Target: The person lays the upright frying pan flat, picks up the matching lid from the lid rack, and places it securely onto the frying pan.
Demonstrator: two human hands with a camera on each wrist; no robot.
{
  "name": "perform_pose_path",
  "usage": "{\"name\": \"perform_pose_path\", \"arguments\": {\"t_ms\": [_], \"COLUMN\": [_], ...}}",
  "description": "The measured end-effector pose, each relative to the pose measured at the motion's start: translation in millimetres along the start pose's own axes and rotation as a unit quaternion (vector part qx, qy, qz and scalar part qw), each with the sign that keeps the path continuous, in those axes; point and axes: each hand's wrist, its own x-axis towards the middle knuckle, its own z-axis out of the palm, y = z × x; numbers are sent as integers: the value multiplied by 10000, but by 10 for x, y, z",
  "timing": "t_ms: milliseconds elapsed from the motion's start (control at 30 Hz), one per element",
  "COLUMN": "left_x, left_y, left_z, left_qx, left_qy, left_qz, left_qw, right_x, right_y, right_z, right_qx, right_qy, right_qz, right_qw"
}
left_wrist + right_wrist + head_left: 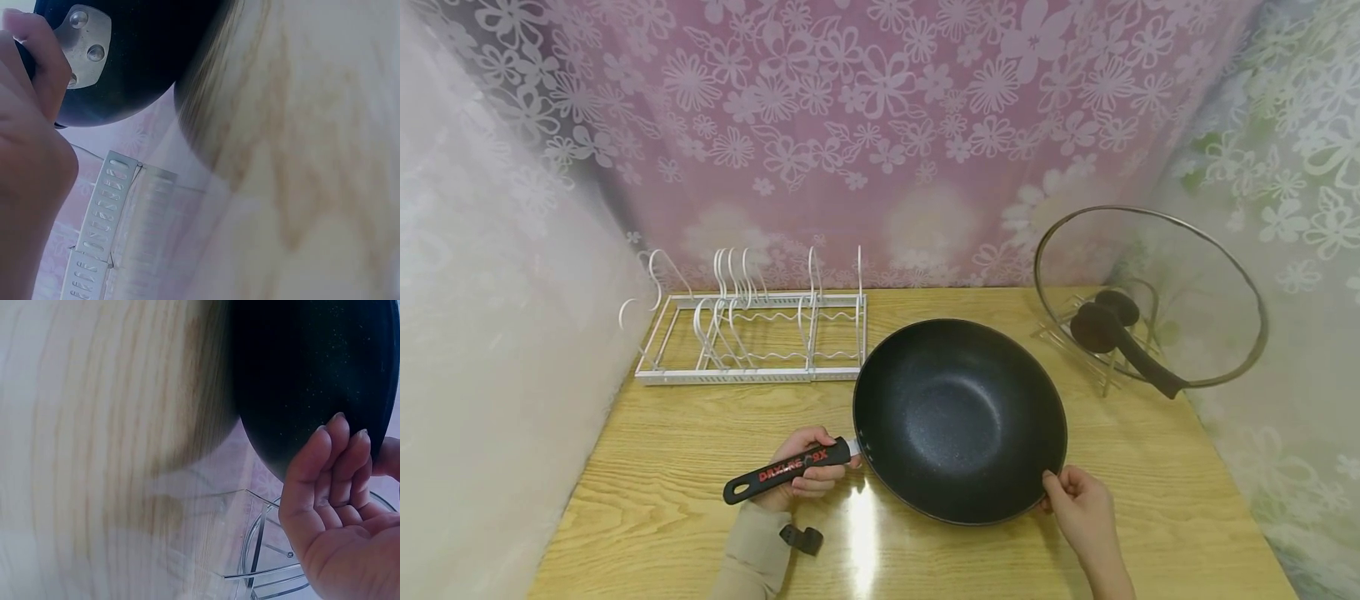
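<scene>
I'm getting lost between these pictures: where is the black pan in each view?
Head: the black pan sits just right of centre, between the left hand and right hand.
Left wrist: the pan is at the top, left of centre, cut off by the upper edge.
Right wrist: the pan is at the upper right.
Shared landmark: the wooden table, visible in all three.

The tabletop point(647, 467) is yellowish, wood-grained and shiny. On it stand a white rack point(722, 377), beyond the left fingers point(822, 472), and a wire stand point(1107, 383), beyond the right fingers point(1077, 477).
</scene>
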Motion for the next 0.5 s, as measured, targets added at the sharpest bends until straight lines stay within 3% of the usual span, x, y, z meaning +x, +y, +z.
{"name": "perform_pose_path", "arguments": {"t_ms": [267,500], "left_x": [20,53], "left_y": [-11,-100], "left_z": [-3,33], "left_qx": [511,598], "left_qy": [-221,-11], "left_qz": [405,789], "left_qw": [9976,9951], "right_x": [-10,12], "right_y": [-6,25], "right_z": [-34,-86], "right_qx": [7,-111], "right_qy": [-204,-366], "right_qz": [202,222], "right_qw": [9996,9990]}}
